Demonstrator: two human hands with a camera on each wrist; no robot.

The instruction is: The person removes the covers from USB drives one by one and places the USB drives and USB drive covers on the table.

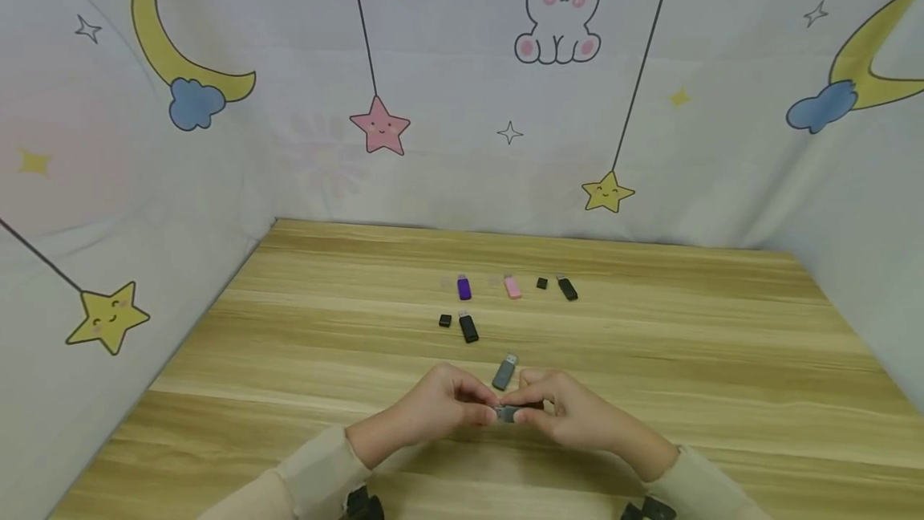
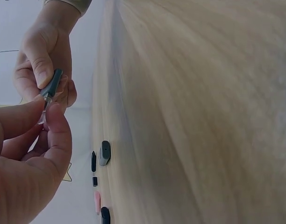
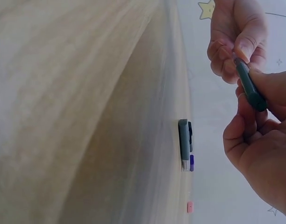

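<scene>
Both hands meet over the front middle of the table around one grey USB flash drive (image 1: 508,413). My right hand (image 1: 570,412) grips its body (image 3: 250,86) between thumb and fingers. At the metal plug end, my left hand (image 1: 451,408) pinches with thumb and fingertips; something translucent shows between those fingers in the left wrist view, partly hidden. Just beyond the hands, a second grey USB flash drive (image 1: 504,372) lies on the wood with its plug bare, pointing away.
Farther back lie a black USB drive (image 1: 468,327) beside its black cap (image 1: 445,320), a purple drive (image 1: 464,288), a pink drive (image 1: 512,287) and another black drive (image 1: 567,288) with a cap (image 1: 542,283). A printed curtain (image 1: 462,183) borders the wooden table (image 1: 686,327).
</scene>
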